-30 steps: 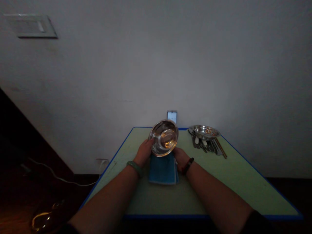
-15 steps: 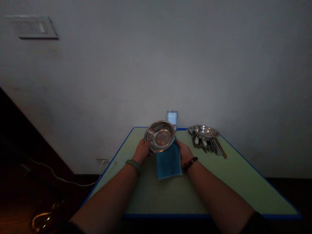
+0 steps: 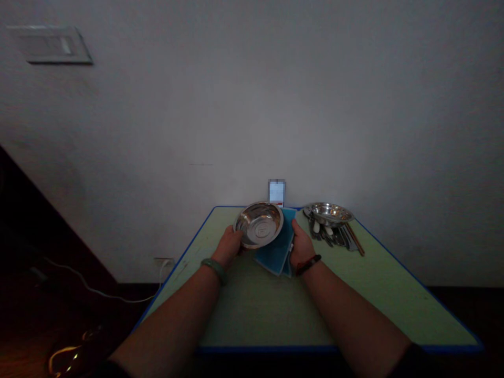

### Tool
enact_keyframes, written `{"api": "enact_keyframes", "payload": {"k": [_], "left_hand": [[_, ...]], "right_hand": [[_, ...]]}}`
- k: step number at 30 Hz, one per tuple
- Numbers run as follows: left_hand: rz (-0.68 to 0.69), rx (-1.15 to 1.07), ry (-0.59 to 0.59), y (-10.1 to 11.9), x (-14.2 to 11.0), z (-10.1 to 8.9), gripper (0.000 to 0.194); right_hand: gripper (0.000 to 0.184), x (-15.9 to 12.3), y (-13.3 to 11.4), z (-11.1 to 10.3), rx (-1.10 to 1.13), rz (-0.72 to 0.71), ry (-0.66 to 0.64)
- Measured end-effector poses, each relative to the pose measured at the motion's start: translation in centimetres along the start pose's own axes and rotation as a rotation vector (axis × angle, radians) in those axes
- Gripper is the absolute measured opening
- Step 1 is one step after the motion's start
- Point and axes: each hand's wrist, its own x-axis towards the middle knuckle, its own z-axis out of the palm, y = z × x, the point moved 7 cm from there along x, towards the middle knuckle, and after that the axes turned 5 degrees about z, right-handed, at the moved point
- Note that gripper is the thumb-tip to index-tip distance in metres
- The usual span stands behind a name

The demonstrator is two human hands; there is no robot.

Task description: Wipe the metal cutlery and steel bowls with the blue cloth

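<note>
Head view, hands (image 3: pixel 227 247) (image 3: pixel 302 245) gripping steel bowl (image 3: pixel 259 226), blue cloth (image 3: pixel 275 247)

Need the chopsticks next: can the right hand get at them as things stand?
Probably yes. The right hand rests by the blue cloth, on the same side of the steel bowl as the chopsticks. Only the low pile of cutlery lies between, and reaching over it looks easy.

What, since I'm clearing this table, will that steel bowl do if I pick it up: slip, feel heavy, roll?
The steel bowl will probably feel slick, judging by its polished shine. It is likely light for its size, since the left hand holds it tilted by the edge. Its curved sides suggest it could rock if nudged.
</note>
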Motion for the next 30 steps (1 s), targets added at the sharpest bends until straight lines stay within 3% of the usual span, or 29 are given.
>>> {"api": "enact_keyframes", "payload": {"k": [3, 8, 15, 22, 30], "left_hand": [[0.035, 0.095, -0.025, 0.5, -0.5, 0.4, 0.019], [0.029, 0.089, -0.186, 0.5, -1.4, 1.9, 0.024], [-0.051, -0.159, -0.449, 0.3, -3.1, 4.2, 0.035], [0.041, -0.309, -0.391, 1.7, -3.6, 4.6, 0.045], [0.063, -0.330, -0.296, 2.6, -4.0, 4.2, 0.035]], "right_hand": [[0.032, 0.1, 0.3, 0.6, -0.008, -0.005, -0.066], [0.043, -0.4, 0.1, 2.0, -0.048, -0.027, -0.250], [0.050, -0.5, 0.4, 1.9, -0.037, 0.027, -0.313], [0.045, 0.8, 1.2, 1.9, 0.007, 0.074, -0.343], [0.029, -0.9, 0.9, 3.5, -0.123, -0.074, -0.381]]}}
